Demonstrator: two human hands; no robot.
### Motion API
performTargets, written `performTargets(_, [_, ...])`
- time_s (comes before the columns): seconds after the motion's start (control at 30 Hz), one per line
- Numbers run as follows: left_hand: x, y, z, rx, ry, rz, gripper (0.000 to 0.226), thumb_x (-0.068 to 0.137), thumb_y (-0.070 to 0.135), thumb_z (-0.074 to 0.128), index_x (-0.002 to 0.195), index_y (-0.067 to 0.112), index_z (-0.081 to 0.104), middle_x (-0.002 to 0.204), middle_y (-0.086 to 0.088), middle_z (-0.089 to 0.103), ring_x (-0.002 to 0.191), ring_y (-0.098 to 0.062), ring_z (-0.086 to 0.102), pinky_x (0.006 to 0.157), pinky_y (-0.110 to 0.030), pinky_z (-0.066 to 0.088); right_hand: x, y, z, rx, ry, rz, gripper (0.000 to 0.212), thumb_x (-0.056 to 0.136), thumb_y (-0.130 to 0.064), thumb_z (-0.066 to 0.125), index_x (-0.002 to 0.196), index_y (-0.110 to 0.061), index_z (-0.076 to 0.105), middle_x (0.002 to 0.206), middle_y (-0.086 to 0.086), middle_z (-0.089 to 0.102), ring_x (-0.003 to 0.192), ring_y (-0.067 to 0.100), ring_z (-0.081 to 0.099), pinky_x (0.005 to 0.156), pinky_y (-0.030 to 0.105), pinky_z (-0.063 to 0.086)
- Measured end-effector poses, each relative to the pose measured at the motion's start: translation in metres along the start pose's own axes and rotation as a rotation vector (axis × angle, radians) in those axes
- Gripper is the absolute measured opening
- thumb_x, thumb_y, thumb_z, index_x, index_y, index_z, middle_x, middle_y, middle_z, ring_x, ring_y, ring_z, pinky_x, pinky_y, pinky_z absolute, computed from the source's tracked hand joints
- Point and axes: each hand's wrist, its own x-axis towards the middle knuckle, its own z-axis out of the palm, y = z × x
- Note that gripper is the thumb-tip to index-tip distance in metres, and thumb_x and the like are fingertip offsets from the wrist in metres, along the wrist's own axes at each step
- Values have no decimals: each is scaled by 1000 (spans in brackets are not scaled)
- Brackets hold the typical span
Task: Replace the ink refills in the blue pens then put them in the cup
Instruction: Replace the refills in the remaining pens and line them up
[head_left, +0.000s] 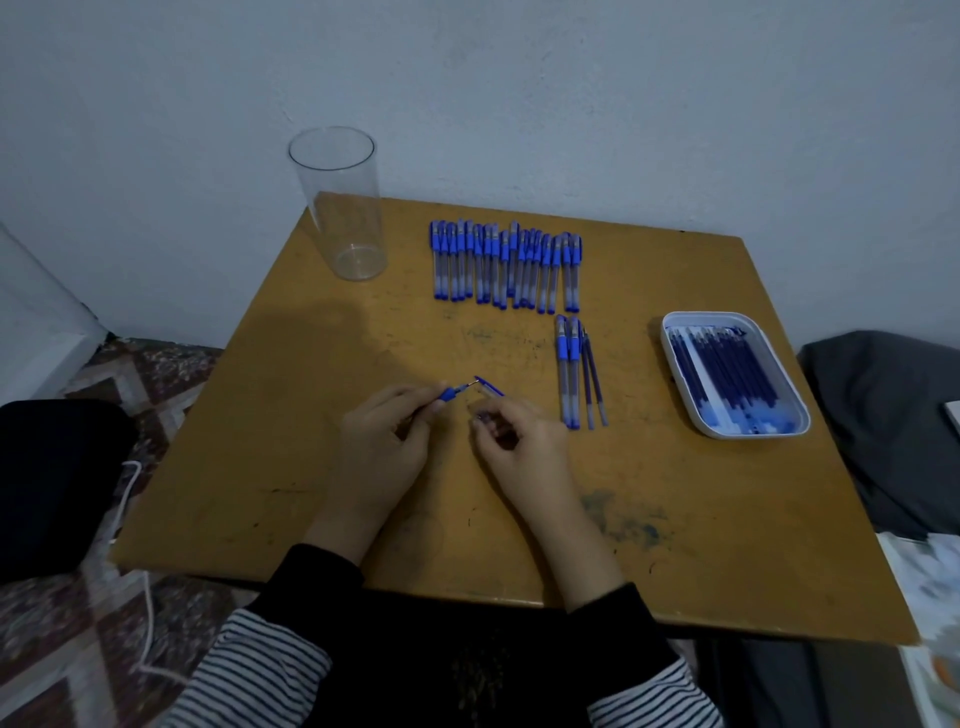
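A: What do we see in the hands, near the middle of the table (701, 519)?

B: The left hand (387, 441) pinches a blue pen (451, 393) between thumb and fingertips. The pen's blue grip and metal tip point toward the far right corner. The right hand (519, 441) has its fingers curled round a thin blue piece (489, 386), which juts out just beside that tip. We cannot tell whether this piece is a cap or something else. The two hands lie close together, nearer the near edge than the far one, and dark cuffs cross the near edge behind them.

A: Where do we find the cup?

B: The clear cup (345, 208) stands upright at the far left corner, well apart from both hands.

A: And the other pens?

B: A row of capped pens (506, 265) lies along the far edge, side by side, with the caps toward the wall. Between that row and the hands, right of the middle, we note a pair of pens (567, 371) lying parallel. Two loose refills (593, 382) lie just beside the pair, on the side toward the right edge.

A: And the supply of refills?

B: A white tray (727, 316) sits at the right edge. In it we see dark blue tray refills (727, 374) packed lengthwise, their pale ends toward the near edge.
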Motion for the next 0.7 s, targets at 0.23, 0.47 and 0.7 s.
performTargets(0.23, [0, 1, -2, 20, -44, 7, 24, 90, 5, 73, 113, 12, 76, 101, 6, 72, 90, 2, 64, 79, -9, 47, 0, 0, 0, 3, 8, 2, 22, 85, -8, 71, 106, -13, 72, 94, -4, 65, 84, 2, 59, 80, 11, 49])
performTargets(0.47, [-1, -3, 0, 5, -51, 23, 26, 89, 4, 74, 113, 12, 76, 102, 4, 73, 90, -4, 66, 79, -18, 52, -1, 0, -1, 89, 8, 36, 23, 83, -6, 72, 105, -15, 71, 90, -5, 62, 80, 5, 59, 75, 15, 51])
performTargets(0.7, [-1, 3, -2, 0, -72, 34, 24, 89, 3, 73, 112, 11, 77, 101, 2, 73, 88, -4, 66, 78, -15, 50, -2, 2, -6, 238, 112, 107, 20, 87, -5, 67, 104, -13, 73, 94, -4, 67, 89, 7, 63, 77, 13, 51])
